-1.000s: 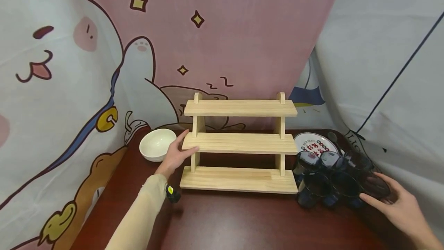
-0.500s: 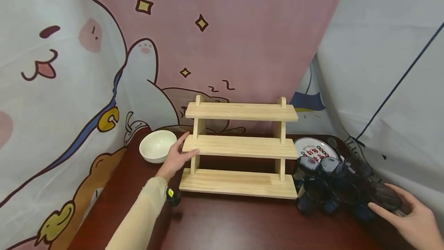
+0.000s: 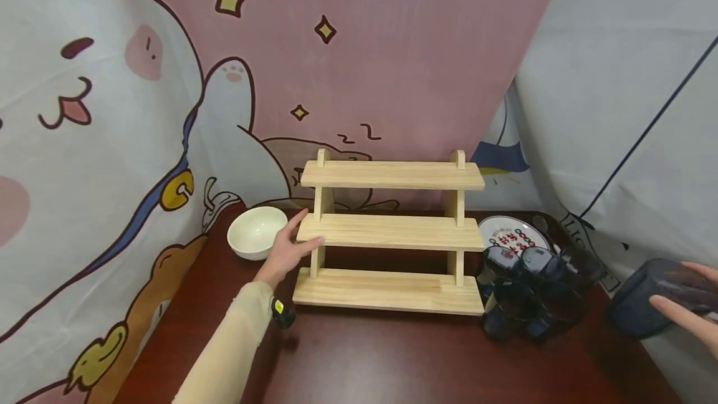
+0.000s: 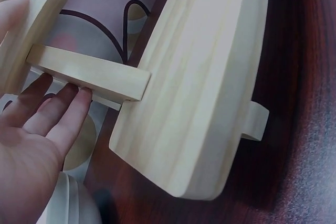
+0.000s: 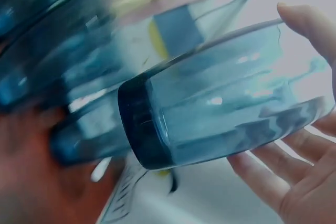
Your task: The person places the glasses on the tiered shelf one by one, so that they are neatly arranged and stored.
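Observation:
My left hand (image 3: 282, 254) grips the left end of the middle step of a three-tier wooden display shelf (image 3: 387, 292). In the left wrist view, the fingers (image 4: 71, 114) lie against the shelf's side upright and the thumb is over the step. At the far right my right hand (image 3: 692, 317) holds a dark blue drinking glass (image 3: 639, 301), tipped on its side in the air. Seen by the right wrist, this glass (image 5: 220, 98) is see-through blue with a thick base pointing away from the palm. Several like glasses (image 3: 510, 307) stand together right of the shelf.
A white bowl (image 3: 245, 235) sits left of the shelf on the dark red table (image 3: 359, 360). Behind the glasses lies a white plate (image 3: 507, 229) with red print, and a spoon (image 3: 540, 223) beside it. Printed cloth (image 3: 404, 67) hangs at the back and sides.
My right hand has lifted one glass out of the group and carried it to the right, away from the others. The left hand stays on the shelf.

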Available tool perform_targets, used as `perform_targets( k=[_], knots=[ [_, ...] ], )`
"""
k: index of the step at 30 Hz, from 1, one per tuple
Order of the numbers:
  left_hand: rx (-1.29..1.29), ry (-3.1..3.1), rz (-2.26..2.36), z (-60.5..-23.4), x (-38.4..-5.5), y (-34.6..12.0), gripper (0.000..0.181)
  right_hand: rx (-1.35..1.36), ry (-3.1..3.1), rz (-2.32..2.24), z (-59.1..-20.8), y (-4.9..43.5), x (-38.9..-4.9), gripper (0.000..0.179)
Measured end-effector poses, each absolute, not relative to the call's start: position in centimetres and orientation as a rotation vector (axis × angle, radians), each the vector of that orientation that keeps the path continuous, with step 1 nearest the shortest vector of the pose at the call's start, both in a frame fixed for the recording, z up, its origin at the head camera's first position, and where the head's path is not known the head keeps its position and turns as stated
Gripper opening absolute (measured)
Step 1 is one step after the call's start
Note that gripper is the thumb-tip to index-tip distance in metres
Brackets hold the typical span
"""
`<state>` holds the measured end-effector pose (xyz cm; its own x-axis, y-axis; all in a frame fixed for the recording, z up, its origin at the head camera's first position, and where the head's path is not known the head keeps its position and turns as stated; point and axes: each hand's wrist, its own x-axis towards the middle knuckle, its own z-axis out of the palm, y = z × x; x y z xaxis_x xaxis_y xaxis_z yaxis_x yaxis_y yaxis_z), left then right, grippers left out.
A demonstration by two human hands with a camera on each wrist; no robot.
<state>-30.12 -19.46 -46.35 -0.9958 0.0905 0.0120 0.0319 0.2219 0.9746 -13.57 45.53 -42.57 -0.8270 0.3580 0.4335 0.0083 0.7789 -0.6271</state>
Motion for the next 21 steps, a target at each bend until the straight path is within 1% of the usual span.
perform_targets(
  k=[3,6,10,17,21],
  knots=[
    [0.117,2.417,1.932,-46.0,-29.9,-19.5,0.087,-0.232,-2.472,0.803,-40.8,44.7,-14.2,0.077],
    [0.118,2.433,1.936,-47.3,-30.9,-19.9,0.089,-0.217,-2.411,0.827,-39.2,43.3,-14.9,0.074],
    [0.117,2.428,1.951,-48.7,-32.0,-20.2,0.091,-0.112,-2.322,0.909,-37.3,41.5,-16.3,0.071],
    [0.13,2.409,1.947,-46.4,-30.6,-19.6,0.088,-0.049,-2.379,1.045,-34.4,37.0,-18.8,0.072],
    [0.123,2.397,1.955,-46.1,-30.3,-19.6,0.088,0.068,-2.412,1.136,-33.2,34.1,-20.5,0.07]
  ],
)
